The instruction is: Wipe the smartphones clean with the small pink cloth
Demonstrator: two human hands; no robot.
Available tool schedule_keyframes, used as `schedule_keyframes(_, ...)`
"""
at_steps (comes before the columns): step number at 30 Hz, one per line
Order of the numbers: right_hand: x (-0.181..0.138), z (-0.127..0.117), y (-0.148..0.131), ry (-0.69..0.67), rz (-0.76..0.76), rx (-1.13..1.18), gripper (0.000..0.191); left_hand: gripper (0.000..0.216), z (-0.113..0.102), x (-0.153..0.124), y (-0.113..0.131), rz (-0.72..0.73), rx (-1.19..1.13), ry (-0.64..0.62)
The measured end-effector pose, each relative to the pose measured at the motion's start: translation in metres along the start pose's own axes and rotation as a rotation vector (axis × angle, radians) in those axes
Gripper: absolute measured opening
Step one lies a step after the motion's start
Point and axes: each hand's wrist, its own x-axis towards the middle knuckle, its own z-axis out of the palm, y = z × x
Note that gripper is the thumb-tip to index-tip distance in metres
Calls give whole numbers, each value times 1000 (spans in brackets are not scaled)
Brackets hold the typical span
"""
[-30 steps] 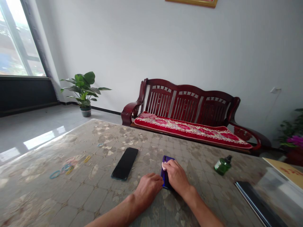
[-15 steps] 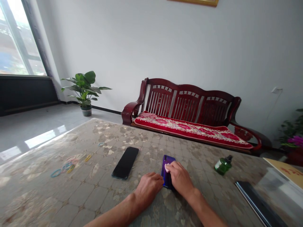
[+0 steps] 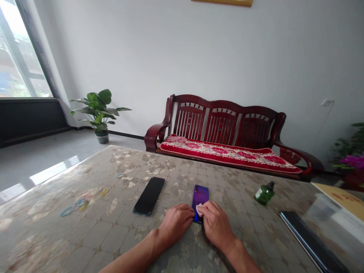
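A purple-blue smartphone [image 3: 203, 193] lies face down on the table, its camera strip at the upper left corner. My left hand [image 3: 178, 220] is closed, fingertips pressed on the phone's lower left edge. In my right hand [image 3: 216, 224] a small white tissue [image 3: 199, 209] is pinched against the phone's back. That hand covers the phone's lower right part. Left of my hands lies a black smartphone [image 3: 149, 196], screen up. A green bottle [image 3: 265, 193] with a dark nozzle stands to the right.
Several coloured rubber bands [image 3: 81, 203] lie on the patterned tablecloth [image 3: 113, 235] at left. At right are a long dark case-like object [image 3: 309, 240] and a tan printed sheet [image 3: 338, 197]. Beyond the table stands a wooden bench [image 3: 224, 123]; a potted plant [image 3: 99, 108] is far left.
My right hand has slid the tissue down the phone's back, nearer to me, baring more of the upper part. My left hand stays at the phone's edge. The view has shifted slightly.
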Motion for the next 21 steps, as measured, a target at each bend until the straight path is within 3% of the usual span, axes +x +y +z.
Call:
schedule_keyframes(4,0,3,-2,18,11,26,31,28,-11,9,-1,-39,-34,-81)
schedule_keyframes(8,-1,-1,-8,-3,11,32,30,30,-29,24,-3,-67,103,-183)
schedule_keyframes(13,-3,-6,-15,-34,67,49,25,46,-49,59,-4,150,305,-289)
schedule_keyframes(17,-4,-4,-14,-39,81,18,28,74,-43,92,-7,304,473,-393)
schedule_keyframes(21,-5,-2,-6,-50,38,-5,29,69,-25,113,-12,394,526,-457)
